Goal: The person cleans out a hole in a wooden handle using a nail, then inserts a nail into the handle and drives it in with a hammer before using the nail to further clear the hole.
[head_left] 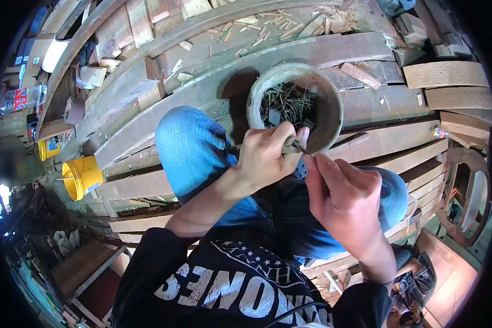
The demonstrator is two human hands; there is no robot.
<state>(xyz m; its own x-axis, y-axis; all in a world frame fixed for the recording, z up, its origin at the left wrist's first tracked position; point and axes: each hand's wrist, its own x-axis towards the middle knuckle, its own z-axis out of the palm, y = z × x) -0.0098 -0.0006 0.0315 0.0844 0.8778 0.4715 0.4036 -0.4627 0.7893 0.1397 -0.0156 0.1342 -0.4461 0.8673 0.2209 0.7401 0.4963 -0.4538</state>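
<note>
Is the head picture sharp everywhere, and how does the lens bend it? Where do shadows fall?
Head view: a fisheye lens bows the planks and leaves black corners; a dark shadow lies left of the bowl; the left hand, closed on a small piece, and the right hand are sharp; the edge beyond the yellow bucket is blurred.

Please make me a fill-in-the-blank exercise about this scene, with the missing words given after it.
1. The round bowl in front of the knees is full of ____.
2. The bucket on the planks at the left is ____ in colour.
3. The right hand reaches to a small thin piece that the ____ hand pinches near the bowl's rim.

Missing words: nails; yellow; left, meaning the left hand.
</note>
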